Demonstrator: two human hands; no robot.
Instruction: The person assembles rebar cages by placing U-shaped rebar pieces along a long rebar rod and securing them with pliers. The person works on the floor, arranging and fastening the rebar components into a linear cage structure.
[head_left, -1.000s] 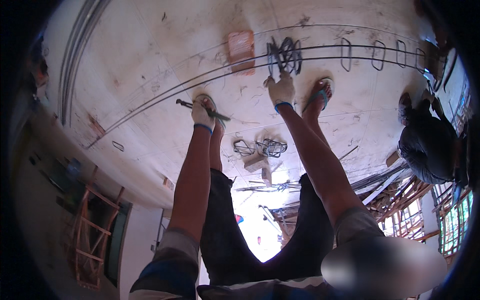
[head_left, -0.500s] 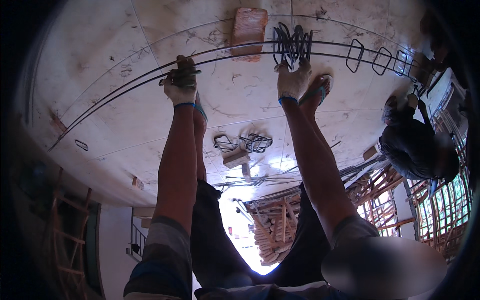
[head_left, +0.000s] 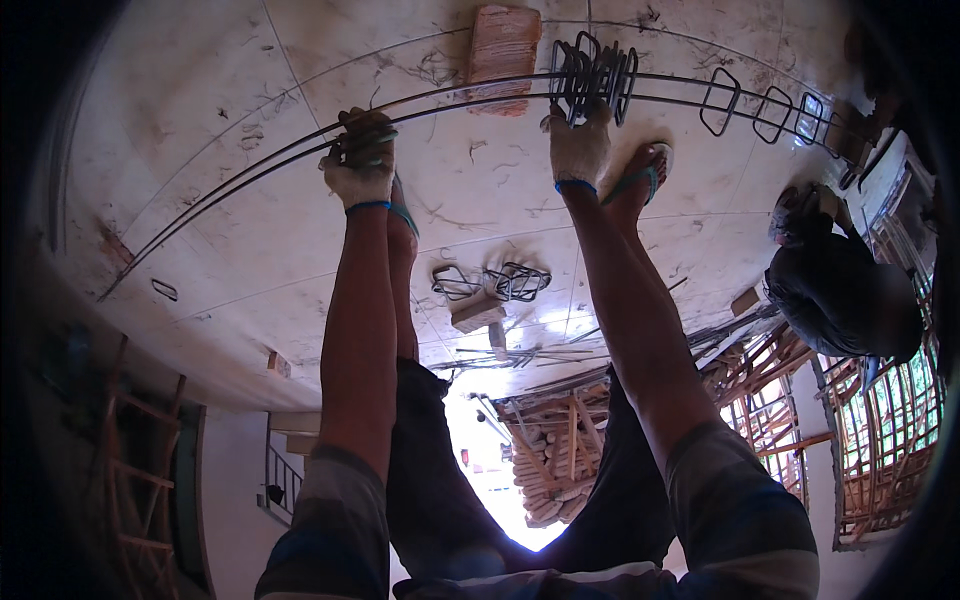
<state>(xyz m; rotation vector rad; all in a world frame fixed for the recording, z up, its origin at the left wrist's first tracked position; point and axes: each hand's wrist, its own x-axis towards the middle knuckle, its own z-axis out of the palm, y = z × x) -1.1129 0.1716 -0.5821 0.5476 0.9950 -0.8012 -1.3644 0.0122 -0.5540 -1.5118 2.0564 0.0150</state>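
From my remote post I recorded the right gloved hand grasping the near edge of a bunch of bent steel rings, which sat crowded around two long steel rods. The left gloved hand was curled around a dark tool at the rods; whether it also gripped a rod, I could not tell.

I judged each ring light and rigid, apt to slide or snag on its neighbours, best pinched along a straight side. The rods I assessed as heavier, stiff yet springy over their length, best held on a bare stretch.

Count: two rods; bunched rings overlapped too much to number; at least four spaced rings further right; one brick behind the rods; one loose ring to the left; two small ring heaps nearer the body; one co-worker at right
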